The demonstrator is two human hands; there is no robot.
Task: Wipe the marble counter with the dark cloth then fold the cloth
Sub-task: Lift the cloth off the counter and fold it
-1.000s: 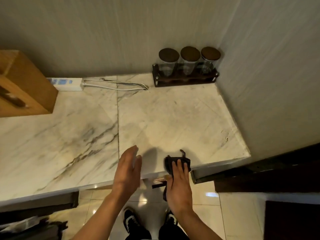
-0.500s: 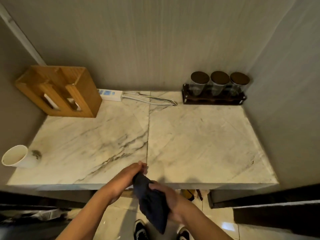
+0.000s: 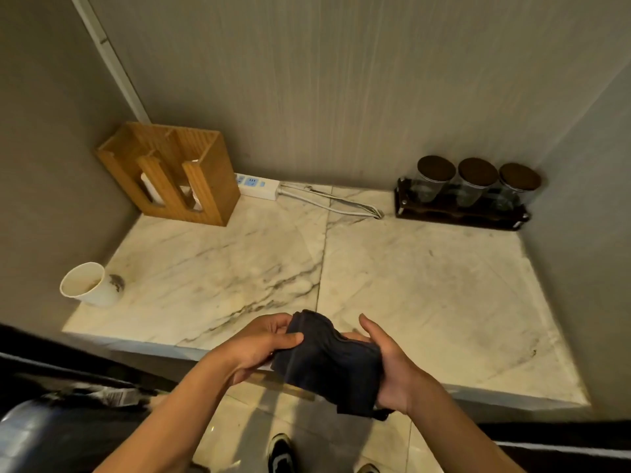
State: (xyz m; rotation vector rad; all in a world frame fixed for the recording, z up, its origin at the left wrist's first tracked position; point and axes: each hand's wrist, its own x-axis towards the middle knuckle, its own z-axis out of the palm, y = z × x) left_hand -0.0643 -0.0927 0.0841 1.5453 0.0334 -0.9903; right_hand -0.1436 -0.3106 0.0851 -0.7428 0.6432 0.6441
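- The dark cloth, bunched, runs upper-left to lower-right over the desk edge.
- The left hand pinches its upper corner.
- The right hand cups its lower end.

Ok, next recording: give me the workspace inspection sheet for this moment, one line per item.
Surface: marble counter, grey veins, a seam down the middle, small dark specks near the right front edge.
Job's things: dark cloth bunched, held off the counter at its front edge.
Clutter: paper cup at left edge; wooden holder back left; three lidded jars in a dark rack, back right.
Grippers: left hand and right hand both grip the cloth, fingers closed on it.
Cables: white power strip by the back wall, its cord lying on the marble.
Surroundings: grey walls on three sides; tiled floor and shoes below.
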